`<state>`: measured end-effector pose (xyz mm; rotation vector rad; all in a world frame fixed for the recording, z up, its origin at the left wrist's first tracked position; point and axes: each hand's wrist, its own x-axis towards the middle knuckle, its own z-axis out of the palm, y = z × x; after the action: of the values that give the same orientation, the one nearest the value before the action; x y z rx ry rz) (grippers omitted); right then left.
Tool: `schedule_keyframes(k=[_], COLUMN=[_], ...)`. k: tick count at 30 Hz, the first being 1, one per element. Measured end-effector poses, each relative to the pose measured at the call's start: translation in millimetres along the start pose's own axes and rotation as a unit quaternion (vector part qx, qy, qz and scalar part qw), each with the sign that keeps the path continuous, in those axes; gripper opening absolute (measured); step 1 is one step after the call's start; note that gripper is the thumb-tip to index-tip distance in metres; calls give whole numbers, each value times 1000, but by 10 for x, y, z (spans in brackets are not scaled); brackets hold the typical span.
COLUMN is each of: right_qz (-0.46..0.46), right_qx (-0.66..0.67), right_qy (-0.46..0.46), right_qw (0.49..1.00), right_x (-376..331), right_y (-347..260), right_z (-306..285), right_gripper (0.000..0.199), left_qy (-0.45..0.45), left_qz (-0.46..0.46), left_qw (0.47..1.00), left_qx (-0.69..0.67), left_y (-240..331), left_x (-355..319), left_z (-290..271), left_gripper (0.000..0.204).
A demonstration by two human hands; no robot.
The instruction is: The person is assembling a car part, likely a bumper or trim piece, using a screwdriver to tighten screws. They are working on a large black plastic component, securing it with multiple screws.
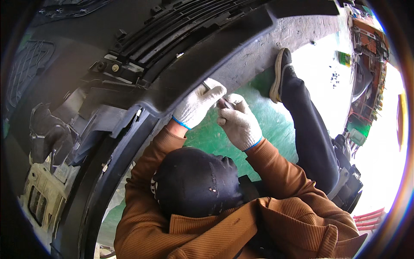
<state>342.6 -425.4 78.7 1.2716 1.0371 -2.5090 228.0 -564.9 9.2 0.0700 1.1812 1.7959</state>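
Observation:
My left hand (195,105), in a white knitted glove with a blue cuff, is closed at the lower edge of a large black car bumper (181,84). A slim grey piece (206,86) shows by its thumb and index finger; its kind is unclear. Just to the right, my right hand (240,124), gloved alike, is closed with fingers curled around a small dark slim tool (224,103). Most of that tool is hidden by the fingers, so I cannot tell its kind. The two hands are close together, below the bumper's edge.
Black grille slats (181,26) run along the bumper's upper part. Brackets and a pale metal part (41,198) stand at the left. My bent leg (308,125) with its dark shoe (282,73) rests on the green floor (207,134). Cluttered shelving (371,64) lines the far right.

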Motion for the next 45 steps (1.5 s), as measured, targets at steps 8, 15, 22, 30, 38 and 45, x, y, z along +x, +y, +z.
schedule_keyframes(k=[8, 15, 22, 30, 38, 45], right_qz=[-74, -184, -306, -395, -449, -488], right_qx=[-301, -464, -516, -552, -577, -625], right_qy=[3, -3, -30, -29, -43, -59], right_qw=[951, 866, 800, 733, 681, 607], right_x=[-40, 69, 207, 322, 318, 299], right_y=[-177, -107, -97, -92, -122, -540], right_z=[140, 147, 83, 1, 8, 58], right_gripper=[46, 42, 42, 40, 49, 43], left_qy=[-4, -37, 205, -84, -94, -79], left_qz=[85, -66, 393, -115, -296, -316], left_qw=[996, 997, 843, 703, 649, 675], left_qx=[33, 12, 305, 697, 694, 662], left_y=[142, 844, 2431, 3275, 2739, 2794], left_x=[-41, -1037, -1406, 217, 755, 683], left_z=[-45, -73, 420, -99, -432, -531], left_gripper=[22, 65, 45, 25, 25, 25])
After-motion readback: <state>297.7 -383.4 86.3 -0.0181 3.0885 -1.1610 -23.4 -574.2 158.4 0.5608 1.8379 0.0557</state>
